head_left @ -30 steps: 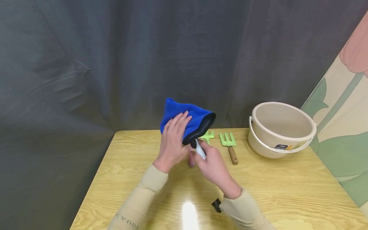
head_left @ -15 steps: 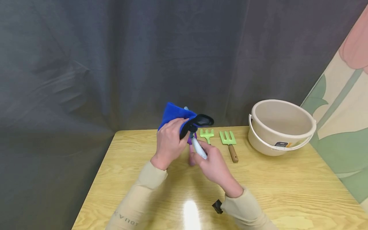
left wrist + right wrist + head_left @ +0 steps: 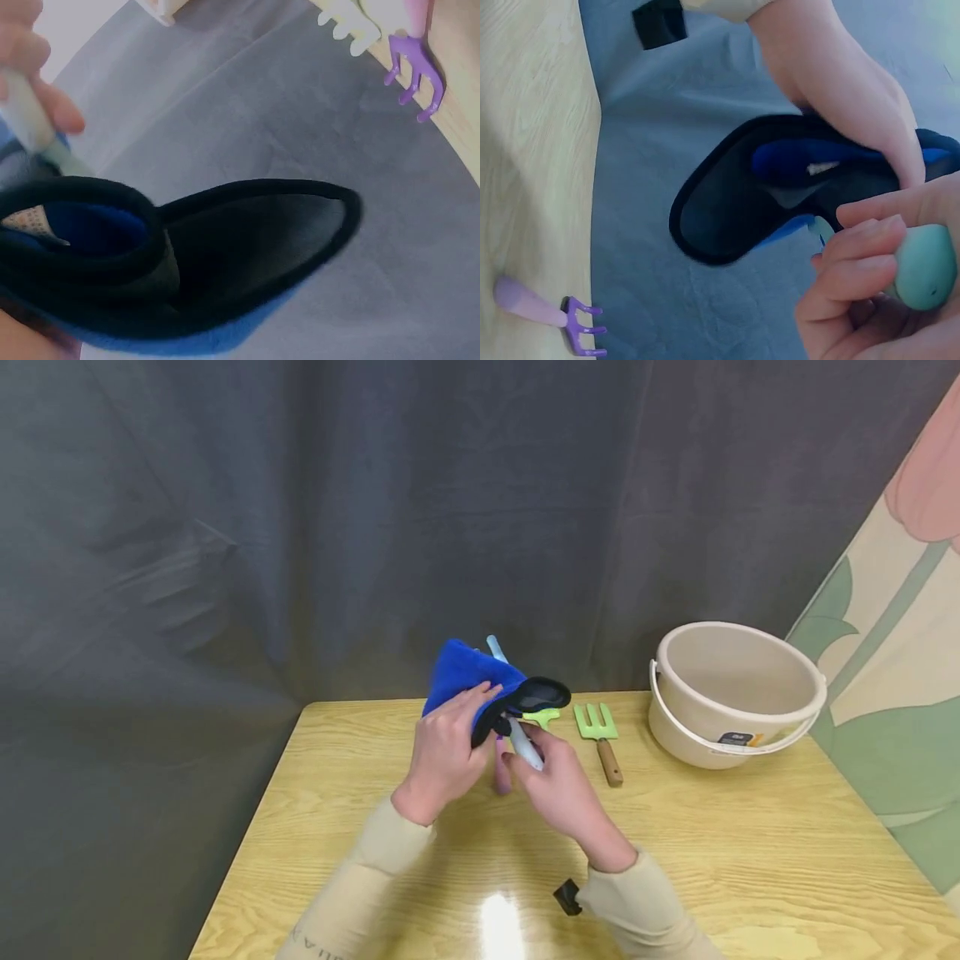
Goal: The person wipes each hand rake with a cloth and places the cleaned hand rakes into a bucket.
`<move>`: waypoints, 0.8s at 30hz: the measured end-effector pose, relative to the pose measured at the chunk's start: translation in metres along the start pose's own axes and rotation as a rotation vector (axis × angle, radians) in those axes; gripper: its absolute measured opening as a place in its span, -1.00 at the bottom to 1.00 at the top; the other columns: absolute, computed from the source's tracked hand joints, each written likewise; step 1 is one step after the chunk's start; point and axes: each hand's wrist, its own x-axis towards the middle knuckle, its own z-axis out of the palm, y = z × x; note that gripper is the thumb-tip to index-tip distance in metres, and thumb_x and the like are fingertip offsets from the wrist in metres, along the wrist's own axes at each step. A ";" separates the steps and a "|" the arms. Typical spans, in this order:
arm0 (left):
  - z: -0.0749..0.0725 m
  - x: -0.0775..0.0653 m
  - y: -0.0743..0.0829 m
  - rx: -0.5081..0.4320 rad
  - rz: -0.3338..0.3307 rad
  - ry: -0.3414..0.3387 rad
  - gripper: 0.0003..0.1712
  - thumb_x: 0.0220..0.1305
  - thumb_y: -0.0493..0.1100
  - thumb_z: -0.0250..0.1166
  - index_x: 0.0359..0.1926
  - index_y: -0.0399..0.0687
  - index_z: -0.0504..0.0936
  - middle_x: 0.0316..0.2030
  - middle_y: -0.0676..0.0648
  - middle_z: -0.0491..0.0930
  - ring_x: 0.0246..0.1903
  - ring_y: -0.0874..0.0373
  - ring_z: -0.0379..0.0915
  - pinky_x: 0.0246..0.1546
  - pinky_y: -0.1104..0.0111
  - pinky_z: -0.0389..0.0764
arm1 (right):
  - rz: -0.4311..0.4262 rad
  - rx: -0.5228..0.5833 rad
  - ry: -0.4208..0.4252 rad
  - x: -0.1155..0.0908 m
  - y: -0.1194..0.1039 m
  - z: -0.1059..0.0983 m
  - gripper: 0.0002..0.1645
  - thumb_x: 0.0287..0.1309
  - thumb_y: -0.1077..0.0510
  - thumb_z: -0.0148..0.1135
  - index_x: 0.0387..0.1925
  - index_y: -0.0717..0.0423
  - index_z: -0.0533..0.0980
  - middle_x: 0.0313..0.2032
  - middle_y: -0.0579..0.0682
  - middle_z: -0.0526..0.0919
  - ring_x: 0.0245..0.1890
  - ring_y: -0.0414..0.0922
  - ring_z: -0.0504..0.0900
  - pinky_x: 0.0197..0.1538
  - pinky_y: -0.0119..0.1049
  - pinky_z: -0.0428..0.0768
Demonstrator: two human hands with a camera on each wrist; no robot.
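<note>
A blue fleece-like mitt or pouch [image 3: 465,672] with a black-rimmed opening is raised above the table. My left hand [image 3: 446,743] grips its near side. In the left wrist view its black rim [image 3: 262,187] gapes, showing a dark lining. My right hand [image 3: 558,777] holds a tool by its pale blue handle [image 3: 527,747], at the mitt's opening; the handle's rounded end [image 3: 926,266] shows in the right wrist view. A light blue tip [image 3: 495,647] pokes out behind the mitt. The tool's working end is mostly hidden, so its kind is unclear.
Behind the hands lie a purple hand rake [image 3: 577,326] with a pink handle and a green rake [image 3: 542,718]. Right of them is a green fork [image 3: 596,722] with a wooden handle. A beige bucket [image 3: 738,722] stands at the right. A dark curtain [image 3: 480,510] hangs behind the table.
The blue mitt has tilted and folded down, its opening turning upward, and the light blue tip has come into view behind it. Both hands have stayed close together, shifting slightly.
</note>
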 end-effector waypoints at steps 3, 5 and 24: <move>0.004 -0.002 0.000 -0.003 0.026 -0.027 -0.44 0.16 -0.23 0.19 0.20 -0.33 0.59 0.20 -0.21 0.59 0.23 -0.07 0.49 0.30 0.17 0.41 | -0.026 -0.025 0.031 -0.001 -0.002 0.000 -0.50 0.28 0.25 0.25 0.25 0.25 0.52 -0.45 0.02 0.53 -0.64 -0.13 0.40 -0.55 -0.25 0.44; 0.006 -0.002 -0.002 -0.006 0.020 -0.026 -0.45 0.18 -0.22 0.16 0.20 -0.35 0.57 0.26 -0.20 0.54 0.31 -0.04 0.40 0.37 0.18 0.30 | -0.053 -0.049 0.041 -0.003 -0.003 0.002 -0.49 0.26 0.26 0.25 0.25 0.25 0.53 -0.40 0.03 0.59 -0.59 -0.12 0.46 -0.51 -0.23 0.49; 0.010 0.017 0.008 -0.001 -0.117 -0.048 -0.41 0.24 -0.19 0.13 0.29 -0.27 0.43 0.41 -0.16 0.37 0.50 0.07 0.02 0.40 0.06 0.15 | -0.246 -0.271 0.145 -0.007 -0.001 0.013 -0.45 0.15 0.30 0.29 0.21 0.31 0.54 -0.32 0.12 0.71 -0.53 -0.17 0.55 -0.44 -0.20 0.59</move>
